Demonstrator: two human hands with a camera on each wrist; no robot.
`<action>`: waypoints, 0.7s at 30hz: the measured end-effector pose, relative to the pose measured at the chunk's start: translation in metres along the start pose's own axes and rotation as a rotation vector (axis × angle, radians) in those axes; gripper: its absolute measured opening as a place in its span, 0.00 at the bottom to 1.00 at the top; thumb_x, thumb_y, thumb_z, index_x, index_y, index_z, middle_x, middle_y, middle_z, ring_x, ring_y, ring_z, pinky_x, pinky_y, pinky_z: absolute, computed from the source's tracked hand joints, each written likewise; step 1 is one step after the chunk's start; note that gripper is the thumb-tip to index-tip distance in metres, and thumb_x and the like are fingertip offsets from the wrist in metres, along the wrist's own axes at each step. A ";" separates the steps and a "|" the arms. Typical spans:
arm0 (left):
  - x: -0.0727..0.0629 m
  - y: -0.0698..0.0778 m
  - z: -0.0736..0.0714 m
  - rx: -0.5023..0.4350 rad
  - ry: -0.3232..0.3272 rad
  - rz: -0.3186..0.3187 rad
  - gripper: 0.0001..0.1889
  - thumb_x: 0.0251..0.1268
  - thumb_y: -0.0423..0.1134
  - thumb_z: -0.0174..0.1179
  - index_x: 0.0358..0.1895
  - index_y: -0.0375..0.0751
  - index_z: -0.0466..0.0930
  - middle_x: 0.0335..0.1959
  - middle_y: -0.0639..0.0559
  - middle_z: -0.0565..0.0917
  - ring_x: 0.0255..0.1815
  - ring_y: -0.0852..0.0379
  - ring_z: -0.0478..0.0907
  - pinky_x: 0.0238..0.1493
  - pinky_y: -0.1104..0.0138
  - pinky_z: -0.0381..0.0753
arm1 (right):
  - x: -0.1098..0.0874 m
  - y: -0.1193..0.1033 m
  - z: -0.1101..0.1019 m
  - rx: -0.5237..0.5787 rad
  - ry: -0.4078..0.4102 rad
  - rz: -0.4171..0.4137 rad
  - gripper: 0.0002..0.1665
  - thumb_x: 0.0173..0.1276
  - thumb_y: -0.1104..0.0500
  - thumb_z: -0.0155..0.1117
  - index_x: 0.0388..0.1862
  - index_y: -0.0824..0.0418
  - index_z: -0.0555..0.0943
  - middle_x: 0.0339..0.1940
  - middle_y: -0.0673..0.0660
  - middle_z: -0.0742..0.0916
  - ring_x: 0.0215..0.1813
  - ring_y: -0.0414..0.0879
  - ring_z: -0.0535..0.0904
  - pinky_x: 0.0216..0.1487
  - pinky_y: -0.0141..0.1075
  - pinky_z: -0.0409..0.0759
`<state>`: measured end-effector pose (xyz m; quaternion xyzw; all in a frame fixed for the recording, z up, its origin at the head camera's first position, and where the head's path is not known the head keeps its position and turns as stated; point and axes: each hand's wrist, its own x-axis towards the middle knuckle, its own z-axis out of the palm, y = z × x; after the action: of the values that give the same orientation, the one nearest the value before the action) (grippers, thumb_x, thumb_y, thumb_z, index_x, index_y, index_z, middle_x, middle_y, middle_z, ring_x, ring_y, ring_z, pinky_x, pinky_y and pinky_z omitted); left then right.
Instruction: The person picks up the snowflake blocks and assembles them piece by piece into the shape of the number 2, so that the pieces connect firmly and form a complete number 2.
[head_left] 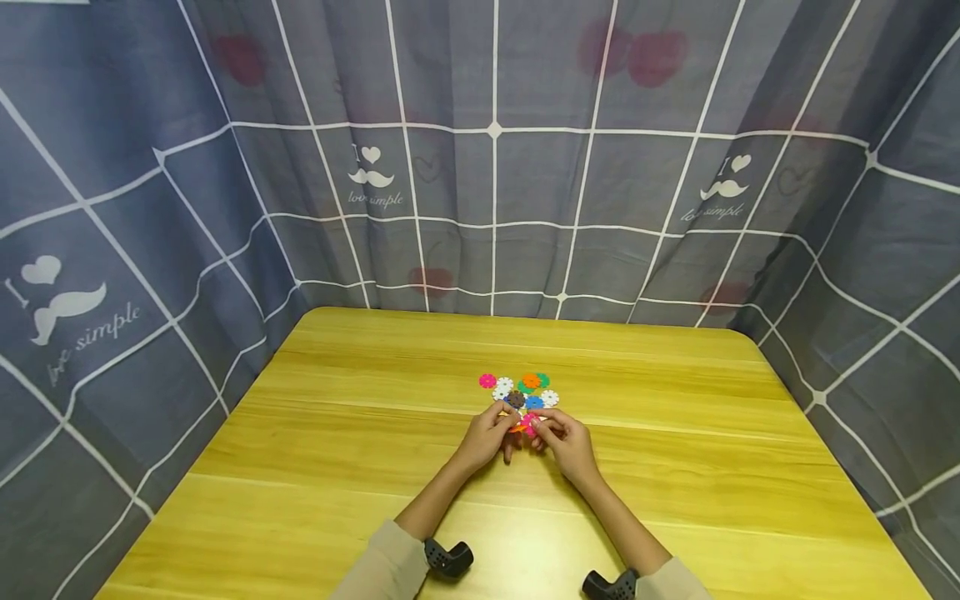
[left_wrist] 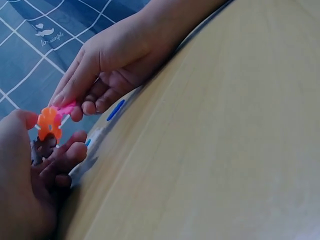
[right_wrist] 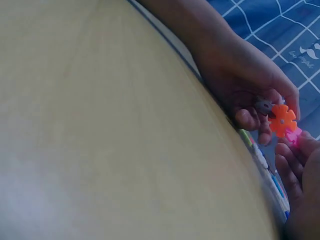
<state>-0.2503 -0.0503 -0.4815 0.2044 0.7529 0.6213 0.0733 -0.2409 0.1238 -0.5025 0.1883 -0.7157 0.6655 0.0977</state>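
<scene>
My left hand (head_left: pixel 483 437) pinches a small orange notched plastic disc (right_wrist: pixel 282 120). A greyish-brown notched disc (left_wrist: pixel 45 146) sits against the orange one, partly hidden by the left fingers. The right hand (head_left: pixel 572 450) holds a pink notched disc (right_wrist: pixel 294 136) between thumb and fingers, its edge meeting the orange disc at an angle. Whether their slots are engaged cannot be told. Both hands are close together above the table, just in front of a loose group of similar discs, among them a brown disc (head_left: pixel 516 399) and a blue disc (head_left: pixel 534 402).
Behind the hands lie a pink disc (head_left: pixel 487 381), an orange disc (head_left: pixel 532 381) overlapping green, and several white discs, one white disc (head_left: pixel 550 397) at the right. The wooden table (head_left: pixel 337 400) meets a grey-blue checked curtain (head_left: pixel 450 183) at the back and sides.
</scene>
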 end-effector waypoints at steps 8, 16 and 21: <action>0.003 -0.003 -0.003 -0.144 -0.035 -0.028 0.12 0.71 0.36 0.47 0.38 0.26 0.72 0.28 0.21 0.73 0.13 0.50 0.67 0.14 0.69 0.70 | 0.002 0.028 -0.007 -0.168 0.018 -0.072 0.12 0.66 0.63 0.59 0.46 0.67 0.80 0.24 0.57 0.85 0.24 0.49 0.80 0.25 0.34 0.78; 0.006 -0.009 -0.005 -0.266 0.028 -0.066 0.15 0.72 0.34 0.45 0.41 0.18 0.68 0.29 0.19 0.71 0.14 0.59 0.67 0.16 0.72 0.70 | 0.006 0.034 -0.029 -0.513 0.216 -0.086 0.11 0.57 0.62 0.69 0.39 0.64 0.84 0.24 0.49 0.81 0.24 0.41 0.73 0.23 0.29 0.73; 0.006 -0.008 -0.006 -0.264 0.051 -0.072 0.11 0.72 0.34 0.46 0.36 0.26 0.71 0.29 0.18 0.71 0.14 0.59 0.67 0.16 0.71 0.70 | 0.007 0.036 -0.029 -0.642 0.113 -0.090 0.16 0.53 0.56 0.73 0.40 0.62 0.85 0.28 0.52 0.80 0.30 0.43 0.72 0.29 0.33 0.73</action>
<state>-0.2597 -0.0542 -0.4869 0.1500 0.6729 0.7170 0.1027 -0.2651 0.1532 -0.5301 0.1421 -0.8734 0.4102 0.2208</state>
